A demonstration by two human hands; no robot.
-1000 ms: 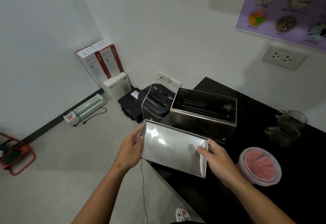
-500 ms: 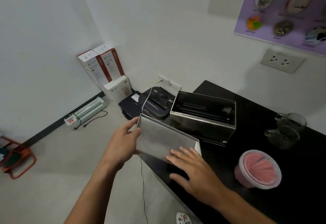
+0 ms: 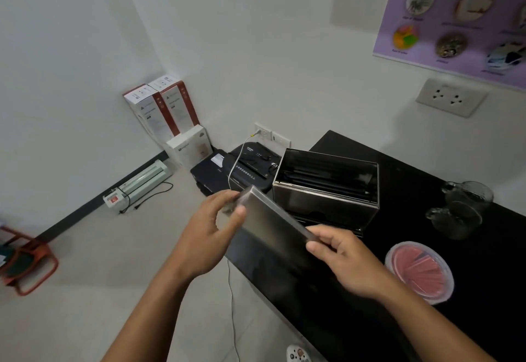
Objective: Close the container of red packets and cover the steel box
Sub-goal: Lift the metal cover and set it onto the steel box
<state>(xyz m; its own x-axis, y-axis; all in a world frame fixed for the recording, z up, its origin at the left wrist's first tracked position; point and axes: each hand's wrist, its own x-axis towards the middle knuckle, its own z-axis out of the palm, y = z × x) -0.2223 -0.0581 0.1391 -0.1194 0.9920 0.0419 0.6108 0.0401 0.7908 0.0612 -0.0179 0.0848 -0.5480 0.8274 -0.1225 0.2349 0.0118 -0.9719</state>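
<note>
A rectangular steel lid (image 3: 273,219) is held tilted on edge above the front left corner of the black table (image 3: 412,171). My left hand (image 3: 210,236) grips its left end and my right hand (image 3: 344,259) pinches its right end. Just behind the lid stands the open steel box (image 3: 327,188) with dark contents inside. A round clear plastic container of red packets (image 3: 419,270) sits to the right of my right hand, with a clear lid on it.
Two glass pitchers (image 3: 461,208) stand at the table's right. On the floor left of the table are a black shredder (image 3: 250,168), white and red boxes (image 3: 168,111), a laminator (image 3: 142,182) and an orange chair (image 3: 25,259). A white cable (image 3: 232,290) hangs by the table edge.
The lid was turned over from its shiny inside facing up to its flat side up, and now stands tilted on edge. My right hand moved from lying flat on it to pinching its end.
</note>
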